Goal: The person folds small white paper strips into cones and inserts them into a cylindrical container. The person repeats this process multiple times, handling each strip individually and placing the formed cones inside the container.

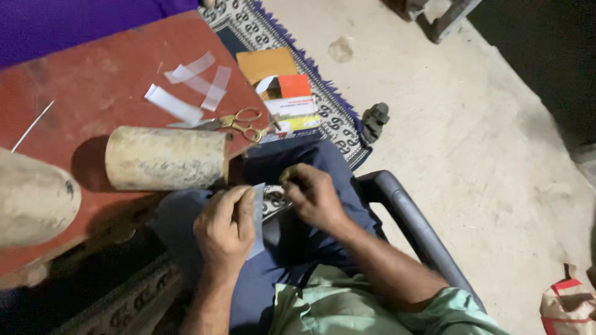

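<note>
I sit in a dark chair with my hands over my lap. My left hand pinches a small bluish-grey strip that stands upright between thumb and fingers. Beside it, my right hand has its fingers curled near the strip's top edge; whether it holds anything I cannot tell. Just beyond my hands, a pale cylinder lies on its side on the red table. Gold-handled scissors rest at the table's near edge, past the cylinder.
Several white strips lie on the table. A thin rod lies at its left, and a large pale rounded object nearby. Small boxes sit on a patterned rug. A bag stands at bottom right.
</note>
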Available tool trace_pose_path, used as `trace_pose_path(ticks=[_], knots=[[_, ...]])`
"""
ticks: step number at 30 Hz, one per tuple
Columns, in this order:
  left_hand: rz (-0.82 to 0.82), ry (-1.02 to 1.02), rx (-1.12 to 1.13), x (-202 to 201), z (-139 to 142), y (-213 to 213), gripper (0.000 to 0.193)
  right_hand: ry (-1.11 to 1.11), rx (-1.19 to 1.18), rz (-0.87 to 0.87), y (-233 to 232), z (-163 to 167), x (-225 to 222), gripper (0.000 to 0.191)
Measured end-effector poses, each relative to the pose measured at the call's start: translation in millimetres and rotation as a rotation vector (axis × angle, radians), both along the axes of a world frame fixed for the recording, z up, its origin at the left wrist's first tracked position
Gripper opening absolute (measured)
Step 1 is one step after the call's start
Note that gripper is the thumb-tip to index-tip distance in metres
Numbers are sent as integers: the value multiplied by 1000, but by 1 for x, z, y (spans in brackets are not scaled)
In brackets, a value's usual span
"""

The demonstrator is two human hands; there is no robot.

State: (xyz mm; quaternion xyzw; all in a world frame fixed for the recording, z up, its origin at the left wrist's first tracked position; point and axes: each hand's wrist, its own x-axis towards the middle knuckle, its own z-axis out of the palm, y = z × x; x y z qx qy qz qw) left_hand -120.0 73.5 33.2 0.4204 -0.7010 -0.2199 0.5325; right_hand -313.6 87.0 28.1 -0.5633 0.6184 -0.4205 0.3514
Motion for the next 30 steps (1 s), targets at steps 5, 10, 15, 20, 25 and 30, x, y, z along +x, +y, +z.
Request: trace_pose_path(ticks=[5, 10, 15, 20, 25, 30], knots=[[-321, 429, 480, 11, -9, -4, 19, -460, -28, 288, 1, 8, -11, 16], [-619, 594, 771, 14, -15, -6, 23, -351, -159, 515, 1, 23, -10, 16], [-643, 574, 794, 8, -20, -10, 20, -378, -190, 539, -3, 29, -6, 8], [-577, 468, 722, 12, -19, -12, 21, -218, -103, 475, -2, 37, -9, 7], [-561, 33, 604, 19, -7, -14, 23, 14, -210, 504, -1, 49, -10, 6], [-513, 70, 276, 10, 4, -13, 17, 129, -247, 512, -3, 50, -7, 8]])
